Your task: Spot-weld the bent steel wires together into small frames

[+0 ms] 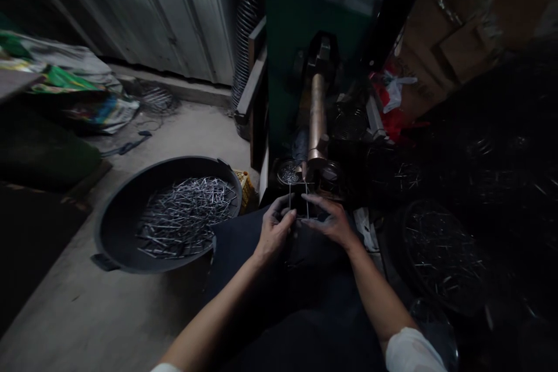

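Note:
Just in front of the machine, a small frame of thin metal wire (307, 204) is held level between my two hands. My left hand (272, 229) pinches its left side between thumb and fingers. On the right side, my right hand (333, 222) grips it with the thumb below and fingers stretched along the wire. The frame's far edge meets the tip below a copper-coloured bar (318, 110) on the green machine (285, 52). Beside that tip sits a small round dish of tiny metal pieces (288, 173). Dark cloth (244, 244) covers my lap beneath the hands.
A wide black tub (117, 215) full of short metal rods (187, 215) stands at my left, by a yellow crate (244, 186). Another dark container (444, 250) with wire pieces is at right. Cardboard boxes (466, 46) and coiled metal (244, 40) stand farther back.

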Demonstrator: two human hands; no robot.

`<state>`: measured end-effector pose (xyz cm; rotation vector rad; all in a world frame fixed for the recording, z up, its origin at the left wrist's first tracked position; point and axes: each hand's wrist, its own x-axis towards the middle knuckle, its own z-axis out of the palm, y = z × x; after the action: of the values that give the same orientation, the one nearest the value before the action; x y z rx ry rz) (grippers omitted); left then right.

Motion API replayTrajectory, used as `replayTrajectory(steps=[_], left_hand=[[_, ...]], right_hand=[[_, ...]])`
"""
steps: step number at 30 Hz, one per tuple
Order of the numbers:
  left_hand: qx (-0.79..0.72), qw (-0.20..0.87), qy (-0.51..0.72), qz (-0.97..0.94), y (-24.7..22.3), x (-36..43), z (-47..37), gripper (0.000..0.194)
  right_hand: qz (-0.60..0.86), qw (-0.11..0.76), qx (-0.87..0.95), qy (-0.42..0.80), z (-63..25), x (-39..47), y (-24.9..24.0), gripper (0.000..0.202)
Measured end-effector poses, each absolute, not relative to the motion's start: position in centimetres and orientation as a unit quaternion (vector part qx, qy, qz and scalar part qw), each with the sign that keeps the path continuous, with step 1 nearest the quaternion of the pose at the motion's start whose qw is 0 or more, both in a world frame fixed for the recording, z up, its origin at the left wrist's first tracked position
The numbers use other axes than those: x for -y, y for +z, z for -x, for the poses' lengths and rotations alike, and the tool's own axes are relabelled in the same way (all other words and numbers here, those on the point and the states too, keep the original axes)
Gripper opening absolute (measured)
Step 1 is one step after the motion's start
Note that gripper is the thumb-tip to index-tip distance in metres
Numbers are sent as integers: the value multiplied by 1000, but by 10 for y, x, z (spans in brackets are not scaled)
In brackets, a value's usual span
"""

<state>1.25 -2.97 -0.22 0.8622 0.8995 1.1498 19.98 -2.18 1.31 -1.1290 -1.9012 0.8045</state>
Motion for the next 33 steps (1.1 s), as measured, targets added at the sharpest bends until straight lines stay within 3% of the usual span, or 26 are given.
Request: replayTrajectory(steps=[12, 20, 33], left_hand=[[-404, 662, 502, -383, -2, 23, -10, 51], [-391, 639, 517, -414, 3, -29, -20, 49], [-399, 622, 535, -410, 0, -56, -22, 45]], right_hand=[[475, 415, 715, 300, -196, 18, 6, 55], [497, 435, 707, 254, -208, -19, 2, 19], [517, 454, 672, 275, -204, -42, 2, 18]])
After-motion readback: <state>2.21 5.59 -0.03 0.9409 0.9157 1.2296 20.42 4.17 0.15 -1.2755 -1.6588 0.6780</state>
